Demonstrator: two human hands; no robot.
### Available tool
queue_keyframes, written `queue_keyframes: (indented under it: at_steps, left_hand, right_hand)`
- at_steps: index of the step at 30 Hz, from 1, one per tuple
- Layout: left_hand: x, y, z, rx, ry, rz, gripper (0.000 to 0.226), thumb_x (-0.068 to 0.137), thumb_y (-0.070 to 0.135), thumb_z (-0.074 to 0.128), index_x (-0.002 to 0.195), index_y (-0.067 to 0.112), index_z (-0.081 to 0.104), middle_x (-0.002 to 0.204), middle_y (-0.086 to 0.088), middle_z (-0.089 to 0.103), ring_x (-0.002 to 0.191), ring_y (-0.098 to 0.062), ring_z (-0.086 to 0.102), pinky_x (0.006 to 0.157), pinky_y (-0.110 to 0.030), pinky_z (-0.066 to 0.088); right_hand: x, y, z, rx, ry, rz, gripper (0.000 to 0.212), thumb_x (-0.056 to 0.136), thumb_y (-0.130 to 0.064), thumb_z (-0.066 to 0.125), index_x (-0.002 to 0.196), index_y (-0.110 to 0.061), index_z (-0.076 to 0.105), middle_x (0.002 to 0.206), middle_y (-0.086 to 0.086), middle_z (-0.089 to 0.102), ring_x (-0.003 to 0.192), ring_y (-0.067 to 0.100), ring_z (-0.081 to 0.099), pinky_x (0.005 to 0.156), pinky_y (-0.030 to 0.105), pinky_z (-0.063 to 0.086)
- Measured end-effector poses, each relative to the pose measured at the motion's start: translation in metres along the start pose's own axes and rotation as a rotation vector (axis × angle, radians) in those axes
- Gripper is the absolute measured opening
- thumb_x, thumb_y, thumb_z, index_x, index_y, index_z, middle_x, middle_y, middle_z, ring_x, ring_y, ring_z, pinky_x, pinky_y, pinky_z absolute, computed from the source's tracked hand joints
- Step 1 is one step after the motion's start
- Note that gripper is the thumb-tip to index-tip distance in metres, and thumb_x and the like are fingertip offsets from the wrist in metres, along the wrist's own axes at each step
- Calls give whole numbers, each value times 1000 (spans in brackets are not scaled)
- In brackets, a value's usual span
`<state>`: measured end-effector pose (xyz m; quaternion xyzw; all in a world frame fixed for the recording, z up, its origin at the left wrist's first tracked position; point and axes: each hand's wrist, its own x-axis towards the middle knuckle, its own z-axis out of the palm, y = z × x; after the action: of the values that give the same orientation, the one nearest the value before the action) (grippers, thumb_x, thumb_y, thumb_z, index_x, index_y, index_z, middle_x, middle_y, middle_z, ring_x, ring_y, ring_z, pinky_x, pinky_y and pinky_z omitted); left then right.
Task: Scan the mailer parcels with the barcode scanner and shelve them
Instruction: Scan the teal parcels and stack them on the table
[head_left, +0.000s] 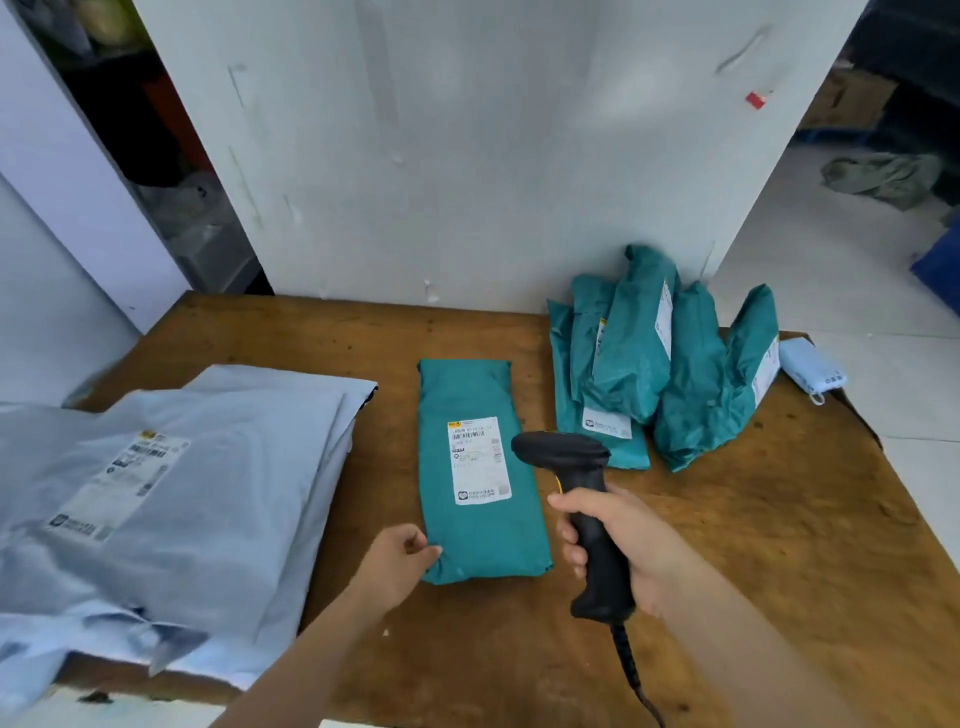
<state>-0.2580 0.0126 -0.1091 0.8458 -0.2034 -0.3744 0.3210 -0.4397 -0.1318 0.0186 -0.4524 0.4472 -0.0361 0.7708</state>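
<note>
Left hand (400, 564) pinches the teal parcel (483, 540); right hand's (628, 540) fingers (570, 543) wrap the scanner (563, 453) handle.

The wooden table (753, 545) carries a lone teal mailer (478, 535), a teal mailer heap (691, 374), grey mailers (208, 467) and a pale-blue device (810, 371).

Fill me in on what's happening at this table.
A person is scanning parcels. The right hand grips a black barcode scanner, its head pointed toward the label of a teal mailer that lies flat on the wooden table. The left hand holds that mailer's near left corner. More teal mailers lean against the wall at the back right, and pale grey mailers are stacked on the left.
</note>
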Motion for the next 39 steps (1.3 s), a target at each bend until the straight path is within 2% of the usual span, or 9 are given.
queue_keyframes:
  at_steps: [4,9,13,15,17,19,26,32,39]
  left_hand:
    - [-19,-18,-3,-3,-54,-78,21,86,32,64,94,17,52,95,3,62,84,-9,61,58,-13,48]
    - [-7,-14,-6,-136,36,-152,40,88,30,62,121,13,47,118,-5,57,109,-22,58,93,-37,52]
    - [4,-12,-4,-242,-18,-234,51,90,27,61,132,6,42,131,-12,52,116,-27,55,98,-38,49]
    - [6,-10,-4,-338,-39,-283,42,91,24,59,125,3,47,127,-14,53,114,-27,54,91,-36,48]
    - [8,-9,-4,-373,-46,-306,12,93,20,57,92,9,53,108,-12,56,102,-25,54,86,-36,46]
    - [10,-9,-6,-377,-48,-303,21,94,19,56,76,14,46,87,-7,53,92,-22,52,87,-37,46]
    - [18,-11,-6,-355,-63,-311,21,92,23,59,101,10,46,106,-8,54,100,-23,55,90,-39,48]
    - [21,-11,2,-223,-8,-241,25,90,28,60,71,17,48,80,-4,56,89,-26,60,79,-35,50]
    - [21,-21,1,-159,66,-155,15,91,20,58,77,12,59,84,-7,63,78,-19,59,70,-29,50]
  right_hand:
    - [1,19,13,-14,49,41,17,85,-13,66,79,-8,51,54,6,52,41,16,44,44,25,38]
    - [2,29,32,23,126,-30,14,85,-10,65,84,-8,51,52,5,52,40,16,43,44,26,37]
    - [0,30,49,-9,146,-58,10,86,-9,63,89,-11,53,52,6,52,41,16,43,44,25,37]
    - [1,30,55,-51,153,-52,8,86,-9,62,89,-11,54,52,6,51,41,16,43,44,25,36]
    - [2,30,59,-76,157,-42,8,85,-9,61,89,-10,54,53,6,50,41,16,42,45,25,35]
    - [4,30,62,-95,156,-35,11,84,-10,61,93,-8,56,53,6,50,41,16,42,45,24,36]
    - [6,29,67,-121,142,-14,20,84,-11,60,104,-8,57,54,5,49,40,15,42,44,23,36]
    - [2,29,66,-135,145,-13,20,84,-11,60,104,-9,57,55,6,49,42,14,42,43,23,36]
    - [1,29,60,-138,138,-7,13,84,-11,61,96,-10,56,54,6,49,41,15,42,43,23,36]
